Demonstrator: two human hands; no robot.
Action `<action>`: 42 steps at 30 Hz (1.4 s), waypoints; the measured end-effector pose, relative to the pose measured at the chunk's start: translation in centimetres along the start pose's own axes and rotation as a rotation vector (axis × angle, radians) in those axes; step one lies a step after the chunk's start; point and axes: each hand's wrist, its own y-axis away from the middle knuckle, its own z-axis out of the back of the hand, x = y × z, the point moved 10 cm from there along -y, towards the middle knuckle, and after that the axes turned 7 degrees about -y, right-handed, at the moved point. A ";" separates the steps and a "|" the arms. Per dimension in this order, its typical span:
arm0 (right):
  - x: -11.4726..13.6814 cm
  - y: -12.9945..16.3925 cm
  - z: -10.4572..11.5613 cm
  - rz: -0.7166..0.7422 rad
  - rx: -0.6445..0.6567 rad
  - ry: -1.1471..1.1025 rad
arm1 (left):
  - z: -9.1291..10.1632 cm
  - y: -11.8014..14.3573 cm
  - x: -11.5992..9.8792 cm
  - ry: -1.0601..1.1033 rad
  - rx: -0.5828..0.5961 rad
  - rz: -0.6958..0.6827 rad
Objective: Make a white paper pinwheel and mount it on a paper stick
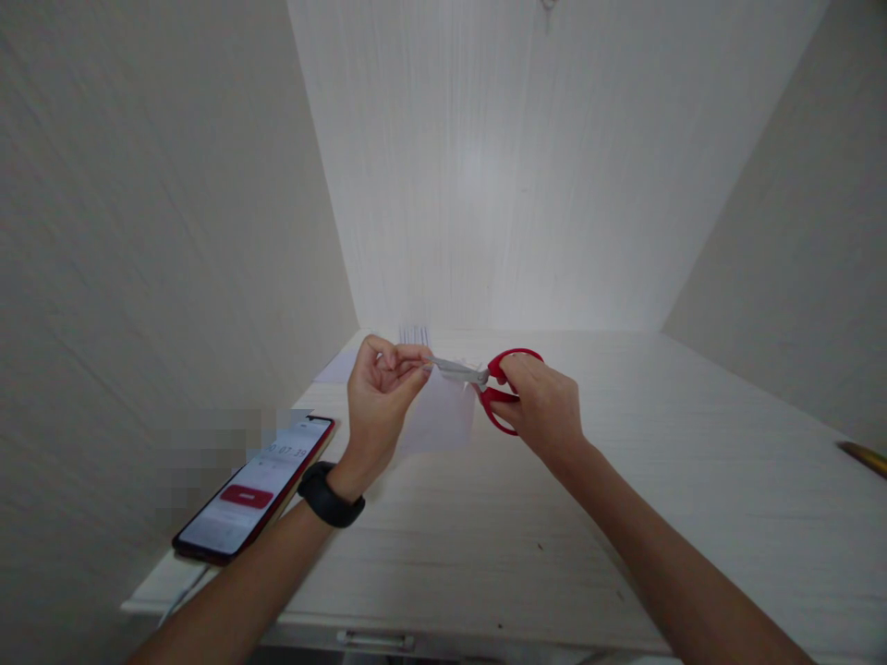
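- the paper (440, 416) is so washed out against the pale desk (693, 480) that its edges are hard to trace, and the left hand (380, 397) covers its near corner
- scissors (485, 383) handles are mostly buried in the right hand (544, 406)
- phone (255, 489) text is too small to read, and there's a pixelated patch just left of it
- a yellowish thing (866, 455) is cut off at the right edge, can't tell what it is

scissors (485, 383): red handles, blades horizontal, seemingly nearly closed | paper (440, 416): white sheet, hanging upright above desk
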 end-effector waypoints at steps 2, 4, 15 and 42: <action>0.1 -0.1 0.2 0.013 -0.011 0.012 | 0.1 0.0 0.1 0.015 -0.002 0.006; 0.2 -0.1 0.3 0.020 -0.018 0.025 | 0.1 0.0 0.2 0.030 -0.005 0.016; -0.2 0.1 -0.2 -0.003 0.012 0.076 | 0.3 -0.1 1.4 0.032 -0.018 0.099; -0.2 -0.1 -0.2 -0.052 0.037 0.039 | 0.0 -0.3 0.9 0.077 -0.026 0.078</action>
